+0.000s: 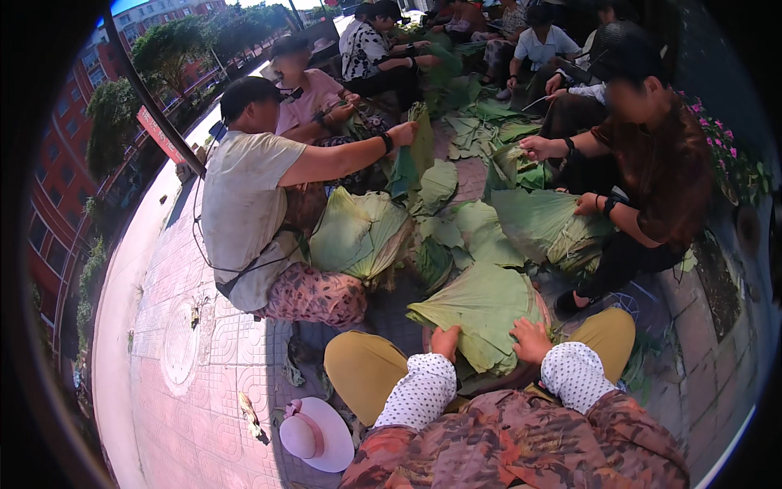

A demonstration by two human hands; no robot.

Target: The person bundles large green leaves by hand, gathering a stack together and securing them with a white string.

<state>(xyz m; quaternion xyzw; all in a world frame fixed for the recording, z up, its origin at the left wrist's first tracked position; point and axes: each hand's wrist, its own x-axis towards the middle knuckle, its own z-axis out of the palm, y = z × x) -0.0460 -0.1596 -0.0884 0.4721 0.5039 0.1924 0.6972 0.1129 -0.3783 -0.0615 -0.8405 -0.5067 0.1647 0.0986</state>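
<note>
A stack of large green lotus leaves (485, 306) lies in front of me, between my knees. My left hand (445, 343) grips the near left edge of the leaves, its fingers curled onto them. At the near right edge, my right hand (531, 340) has its fingers bent over the leaf rim, and the thumb side rests against the leaves. Part of a round, dark reddish support shows under the stack; most of it is hidden. Beyond lie more loose leaves (485, 232) on the paving.
To my left a person in a pale shirt (244, 183) lifts a leaf; another leaf stack (358, 232) covers their lap. At right, a person in brown (672, 171) handles leaves (542, 220). More people sit beyond. A pink sun hat (316, 434) lies on the paving near my left knee.
</note>
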